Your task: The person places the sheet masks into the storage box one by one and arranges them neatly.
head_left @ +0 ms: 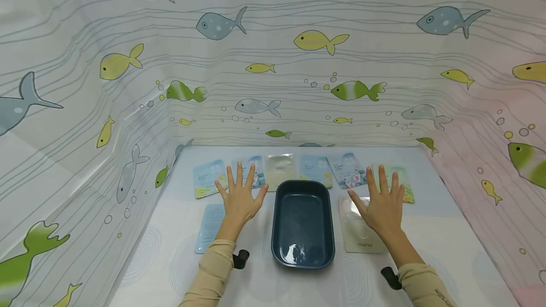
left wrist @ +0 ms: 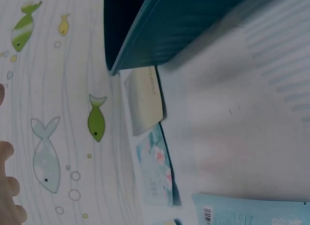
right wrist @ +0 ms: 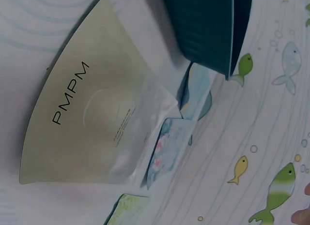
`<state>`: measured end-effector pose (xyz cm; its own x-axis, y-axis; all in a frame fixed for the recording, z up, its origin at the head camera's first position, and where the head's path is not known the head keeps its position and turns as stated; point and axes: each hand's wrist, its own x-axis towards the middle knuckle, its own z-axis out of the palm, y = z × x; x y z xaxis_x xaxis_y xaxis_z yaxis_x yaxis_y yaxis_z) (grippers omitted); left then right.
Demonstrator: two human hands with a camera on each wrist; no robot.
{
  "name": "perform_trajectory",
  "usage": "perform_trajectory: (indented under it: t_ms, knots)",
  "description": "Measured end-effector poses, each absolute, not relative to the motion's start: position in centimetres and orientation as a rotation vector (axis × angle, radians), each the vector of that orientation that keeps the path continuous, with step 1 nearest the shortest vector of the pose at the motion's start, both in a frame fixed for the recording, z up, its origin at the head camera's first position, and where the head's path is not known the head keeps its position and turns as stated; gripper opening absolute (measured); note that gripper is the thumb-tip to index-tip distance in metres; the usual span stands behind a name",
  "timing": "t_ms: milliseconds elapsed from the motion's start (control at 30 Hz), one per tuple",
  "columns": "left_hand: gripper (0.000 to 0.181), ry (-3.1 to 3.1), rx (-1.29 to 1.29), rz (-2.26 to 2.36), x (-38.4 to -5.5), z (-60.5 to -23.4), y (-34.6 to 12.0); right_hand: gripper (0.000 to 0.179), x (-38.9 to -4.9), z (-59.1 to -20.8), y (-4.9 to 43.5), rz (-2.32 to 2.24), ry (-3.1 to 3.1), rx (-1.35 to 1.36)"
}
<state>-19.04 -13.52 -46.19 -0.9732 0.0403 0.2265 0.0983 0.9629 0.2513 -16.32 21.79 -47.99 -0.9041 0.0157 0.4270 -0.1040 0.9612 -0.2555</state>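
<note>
My left hand (head_left: 241,201), fingers spread wide, hovers left of a dark blue rectangular basin (head_left: 303,224) and holds nothing. On the other side my right hand (head_left: 384,205) is spread the same way above a cream PMPM sachet (head_left: 362,238), also holding nothing. Below the left hand lies a light blue sachet (head_left: 209,226), partly covered by the arm. The right wrist view shows the PMPM sachet (right wrist: 92,109) flat on the table, beside the basin (right wrist: 208,31). Only some fingertips (left wrist: 12,186) of the left hand show in the left wrist view.
Along the table's back lies a row of flat sachets: a blue one (head_left: 209,179), a silvery cream one (head_left: 280,167), a flowered one (head_left: 347,172) and a green one (head_left: 405,184), among others. Fish-patterned curtain (head_left: 273,108) encloses the back and sides.
</note>
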Motion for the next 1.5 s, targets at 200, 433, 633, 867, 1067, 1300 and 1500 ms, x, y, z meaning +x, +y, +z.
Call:
perform_trajectory:
  t_ms: [200, 433, 633, 867, 1067, 1300, 1500]
  knots:
    - [0.073, -2.913, -0.092, -0.420, -19.2, -46.5, -13.6, 0.082, -16.1, -48.2, 22.1, 0.378, -2.695, 0.043]
    - [0.073, -2.938, -0.080, -0.481, -18.9, -46.9, -13.5, 0.081, -15.7, -48.3, 22.2, 0.393, -2.696, 0.031]
    - [0.074, -2.936, -0.093, -0.557, -18.1, -47.9, -12.9, 0.080, -15.3, -48.8, 22.5, 0.409, -2.694, 0.027]
    - [0.070, -3.006, -0.085, -0.712, -17.0, -49.7, -11.8, 0.077, -14.7, -49.8, 23.0, 0.454, -2.627, 0.048]
    - [0.058, -2.948, -0.132, -0.956, -16.6, -51.5, -11.0, 0.075, -14.2, -51.2, 23.4, 0.462, -2.555, 0.078]
    - [0.033, -2.869, -0.255, -1.076, -16.3, -53.9, -10.3, 0.069, -13.1, -52.1, 23.6, 0.488, -2.601, 0.003]
    - [0.017, -2.791, -0.245, -1.013, -15.9, -55.4, -9.8, 0.062, -12.2, -52.8, 24.1, 0.525, -2.695, -0.100]
